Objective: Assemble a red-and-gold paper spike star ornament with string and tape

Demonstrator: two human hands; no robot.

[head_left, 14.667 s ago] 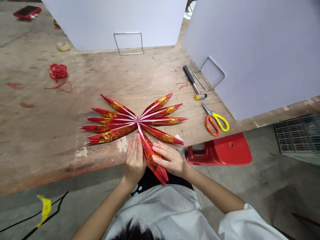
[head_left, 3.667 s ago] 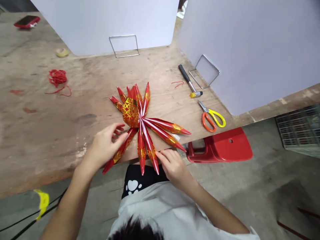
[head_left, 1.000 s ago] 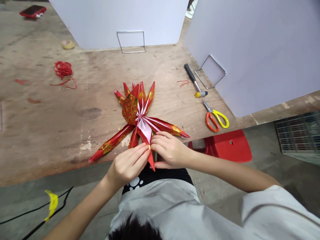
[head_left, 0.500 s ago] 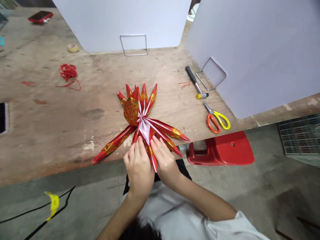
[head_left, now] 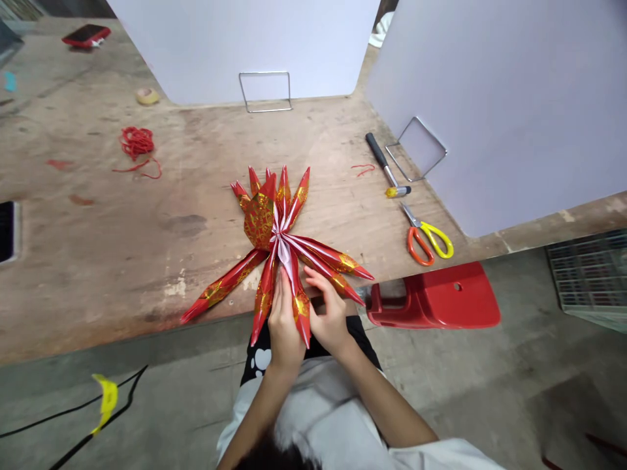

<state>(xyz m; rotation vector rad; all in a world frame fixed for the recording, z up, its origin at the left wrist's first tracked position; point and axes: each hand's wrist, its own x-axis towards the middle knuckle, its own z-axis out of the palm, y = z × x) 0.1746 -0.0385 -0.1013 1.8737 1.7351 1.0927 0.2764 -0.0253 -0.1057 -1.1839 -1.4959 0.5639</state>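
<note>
A folded red and gold paper ornament (head_left: 258, 220) with several pointed arms spreads over the table's near edge. Its white and pink pleats meet at a pinched middle. My left hand (head_left: 285, 326) lies along the left side of a lower point, between two points, with its fingers pressed together against the paper. On the other side of that same point, my right hand (head_left: 330, 316) has its fingers apart, close to the paper. Whether its thumb touches the point is hidden.
Scissors (head_left: 425, 241) and a hammer (head_left: 382, 160) lie at the right, near white panels (head_left: 490, 111) on wire stands. Red string (head_left: 137, 142), tape (head_left: 147, 96) and phones are at the left. A red stool (head_left: 455, 297) stands below the table edge.
My left hand has turned onto its edge and moved slightly right, uncovering another lower point. The fingers of my right hand have lifted and spread off the paper.
</note>
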